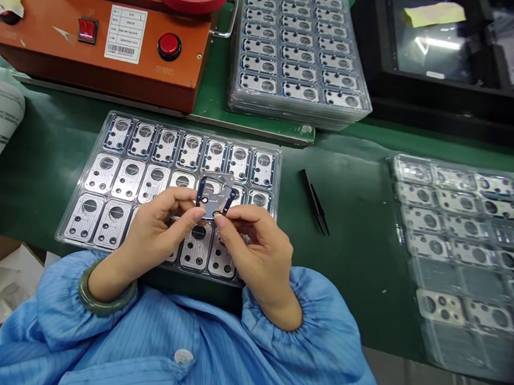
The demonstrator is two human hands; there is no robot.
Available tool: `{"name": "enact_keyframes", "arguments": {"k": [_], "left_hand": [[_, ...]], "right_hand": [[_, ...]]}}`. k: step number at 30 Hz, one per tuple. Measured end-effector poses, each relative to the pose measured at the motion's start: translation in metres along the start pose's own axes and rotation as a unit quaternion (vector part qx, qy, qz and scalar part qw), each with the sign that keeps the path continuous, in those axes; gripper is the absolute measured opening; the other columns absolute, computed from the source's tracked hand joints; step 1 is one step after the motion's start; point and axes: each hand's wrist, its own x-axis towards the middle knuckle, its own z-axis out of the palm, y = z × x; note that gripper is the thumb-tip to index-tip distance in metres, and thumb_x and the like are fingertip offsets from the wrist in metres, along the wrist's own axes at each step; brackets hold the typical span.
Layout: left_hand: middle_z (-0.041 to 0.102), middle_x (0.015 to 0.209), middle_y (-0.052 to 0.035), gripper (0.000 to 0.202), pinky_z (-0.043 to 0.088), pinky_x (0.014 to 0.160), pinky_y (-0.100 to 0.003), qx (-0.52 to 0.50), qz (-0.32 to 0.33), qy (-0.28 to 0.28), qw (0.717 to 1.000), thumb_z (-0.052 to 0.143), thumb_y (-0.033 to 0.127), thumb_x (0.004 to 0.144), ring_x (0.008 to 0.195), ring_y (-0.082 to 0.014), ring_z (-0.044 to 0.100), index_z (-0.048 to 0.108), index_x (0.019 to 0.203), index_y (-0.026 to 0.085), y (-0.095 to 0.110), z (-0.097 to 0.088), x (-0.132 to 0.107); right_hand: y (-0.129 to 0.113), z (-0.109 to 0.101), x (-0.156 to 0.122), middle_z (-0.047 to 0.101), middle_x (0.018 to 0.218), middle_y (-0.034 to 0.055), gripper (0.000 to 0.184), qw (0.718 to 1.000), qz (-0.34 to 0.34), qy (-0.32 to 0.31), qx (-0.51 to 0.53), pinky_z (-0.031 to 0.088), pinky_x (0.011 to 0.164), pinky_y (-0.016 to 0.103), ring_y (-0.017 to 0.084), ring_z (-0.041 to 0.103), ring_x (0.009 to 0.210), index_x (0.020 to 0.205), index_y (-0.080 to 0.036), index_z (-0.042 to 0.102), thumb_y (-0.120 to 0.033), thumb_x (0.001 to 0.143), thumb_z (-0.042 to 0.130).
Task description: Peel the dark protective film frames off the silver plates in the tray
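Note:
Between my two hands is a thin clear film piece (215,196) with dark blue side strips and small ringed holes, raised over the tray. My left hand (162,224) pinches its lower left corner with thumb and finger. Its lower right corner is pinched by my right hand (256,239). Beneath lies a clear plastic tray (68,217) of silver metal plates (128,179), each with one large round hole and smaller dark ones. Plates in the back row carry dark blue edging. My hands and forearms hide part of the front rows.
Black tweezers (315,202) lie right of the tray. Clear trays (438,275) with some plates stand at the far right. Behind are a stack of filled trays (300,49), an orange machine (146,79) with red buttons, a pink tape roll (191,3) and black bins (443,106).

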Motion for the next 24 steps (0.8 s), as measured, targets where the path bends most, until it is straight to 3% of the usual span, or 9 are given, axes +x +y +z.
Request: {"name": "enact_keyframes", "arguments": {"k": [6,11,17,24], "left_hand": [[0.062,0.073,0.0019,0.007,0.046,0.055,-0.02,0.02,0.02,0.05,0.998,0.059,0.028,0.087,0.059,-0.0083,0.055,0.059,0.09,0.021,0.0002,-0.0017,-0.0001],[0.061,0.073,0.0014,0.007,0.046,0.056,-0.021,0.038,0.029,0.053,0.997,0.057,0.028,0.088,0.059,-0.0089,0.055,0.057,0.086,0.021,-0.0002,-0.0021,-0.0009],[0.064,0.079,0.0013,0.009,0.045,0.055,-0.021,0.041,0.058,0.069,0.995,0.055,0.025,0.089,0.058,-0.0079,0.055,0.06,0.096,0.023,-0.0017,-0.0019,-0.003],[0.064,0.076,0.0015,0.008,0.045,0.058,-0.021,0.06,0.082,0.086,0.991,0.055,0.024,0.09,0.06,-0.0084,0.056,0.062,0.09,0.021,-0.0018,-0.0024,-0.0034]], "right_hand": [[0.0001,0.0004,0.0003,0.064,0.076,-0.0021,0.006,0.999,-0.037,-0.039,0.005,0.049,0.053,0.023,0.009,0.055,0.057,0.085,-0.022,0.059,-0.017,0.084,0.063],[-0.0028,0.0001,0.0013,0.065,0.078,-0.0013,0.004,0.999,-0.024,-0.043,0.0,0.049,0.053,0.023,0.009,0.057,0.058,0.083,-0.022,0.06,-0.019,0.084,0.062],[-0.0022,-0.0001,0.0008,0.065,0.075,-0.0012,0.003,0.997,-0.029,-0.072,0.005,0.048,0.052,0.024,0.01,0.056,0.057,0.083,-0.022,0.059,-0.021,0.084,0.062],[0.0001,0.0016,0.0004,0.064,0.077,-0.0017,0.005,0.994,-0.053,-0.095,0.015,0.046,0.05,0.022,0.008,0.054,0.053,0.083,-0.021,0.057,-0.019,0.085,0.061]]}}
